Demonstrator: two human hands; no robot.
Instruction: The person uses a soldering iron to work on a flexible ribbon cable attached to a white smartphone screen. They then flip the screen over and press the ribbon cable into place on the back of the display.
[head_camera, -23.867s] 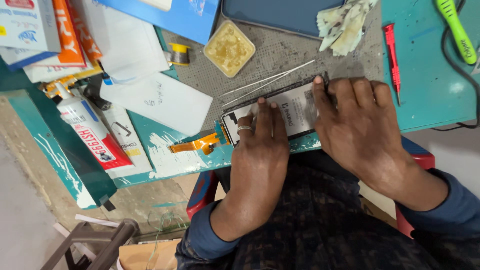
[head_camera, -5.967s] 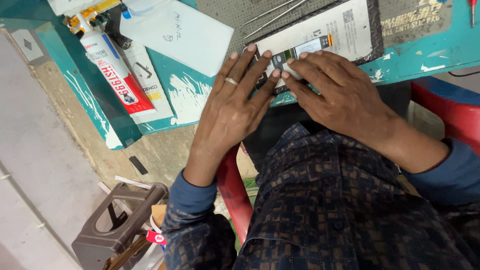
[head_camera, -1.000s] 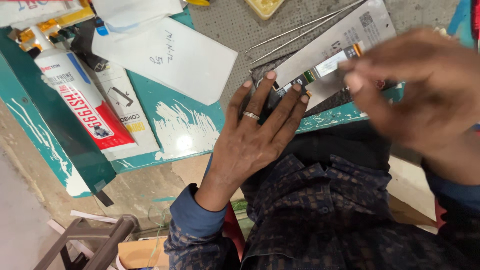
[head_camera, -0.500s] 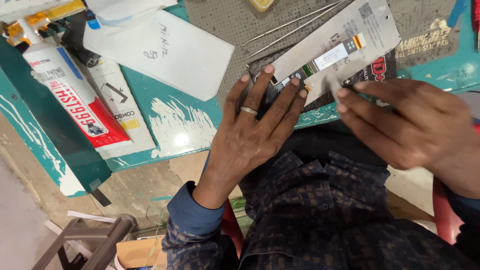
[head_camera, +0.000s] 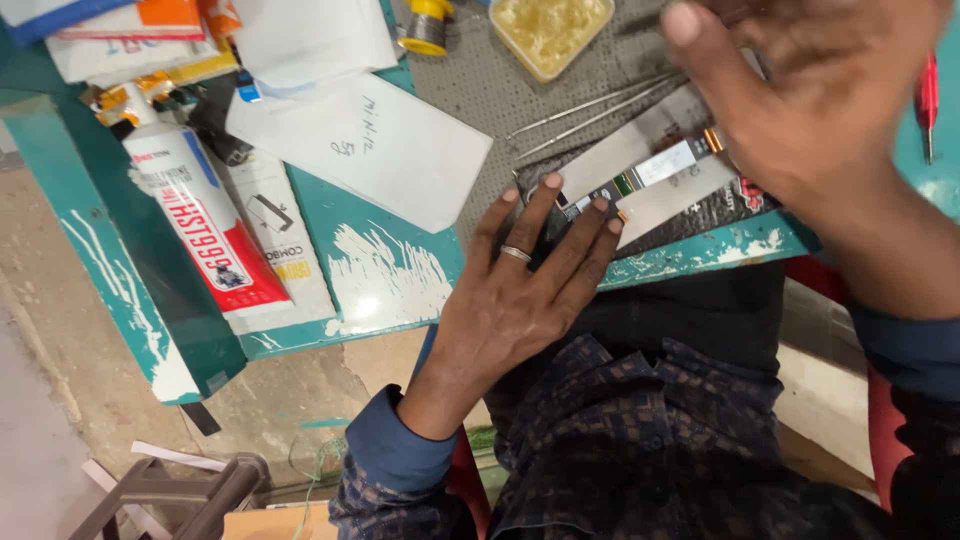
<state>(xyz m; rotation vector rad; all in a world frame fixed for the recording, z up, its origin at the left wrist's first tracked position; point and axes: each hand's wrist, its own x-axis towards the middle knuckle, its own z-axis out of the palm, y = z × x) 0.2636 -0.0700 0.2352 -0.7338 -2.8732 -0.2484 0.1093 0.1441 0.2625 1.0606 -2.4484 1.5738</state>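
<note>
An opened phone (head_camera: 640, 175) with a white panel and a small flex strip lies at the near edge of the teal table (head_camera: 400, 280). My left hand (head_camera: 515, 300) lies flat with its fingers spread, and their tips press on the phone's left end. A ring sits on one of its fingers. My right hand (head_camera: 820, 110) hovers over the phone's right half. It is motion-blurred with one finger stretched toward the far side. Whether it holds anything is unclear.
Thin metal tweezers (head_camera: 590, 108) lie beyond the phone on a grey mat. A yellow-filled square dish (head_camera: 548, 30) and a small yellow bottle (head_camera: 428, 25) stand farther back. A white paper sheet (head_camera: 370, 150) and a glue tube (head_camera: 205, 220) lie left, with a red tool (head_camera: 928, 100) far right. A stool (head_camera: 170, 495) stands on the floor.
My right hand has risen from the table's near edge and swung up over the phone, now blurred. My left hand stays pressed on the phone's left end.
</note>
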